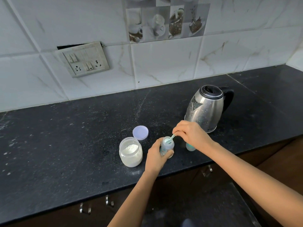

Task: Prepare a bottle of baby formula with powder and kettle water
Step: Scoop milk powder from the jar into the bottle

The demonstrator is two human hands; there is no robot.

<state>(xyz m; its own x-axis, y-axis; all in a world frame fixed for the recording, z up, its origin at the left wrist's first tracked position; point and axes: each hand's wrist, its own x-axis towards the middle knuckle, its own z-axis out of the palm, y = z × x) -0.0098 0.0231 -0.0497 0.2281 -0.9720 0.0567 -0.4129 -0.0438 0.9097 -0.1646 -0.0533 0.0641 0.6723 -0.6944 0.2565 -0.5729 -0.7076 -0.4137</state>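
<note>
Right hand (191, 136): the fingertips pinch the thin handle of a small green scoop (172, 137), just above the bottle's mouth.
Scoop: it tips down, and its bowl end sits right at the open mouth of the baby bottle (167, 145).
Left hand (155, 155): the fingers and thumb wrap round the side of the bottle and hold it upright on the black counter (65, 145).
Powder jar (131, 153): open, with white powder inside, just beside the left hand.
Jar lid (140, 132): flat on the counter, just behind the jar.
Bottle top (190, 147): it stands on the counter, partly hidden under the right wrist.
Kettle (205, 108): behind the right hand, lid down, no hand on it.
Done so far: the jar and the bottle are both open, and powder looks to be going in now.
Left to do: I think the kettle water comes next, then the top goes back on. I cannot tell if any water is already in the bottle.
</note>
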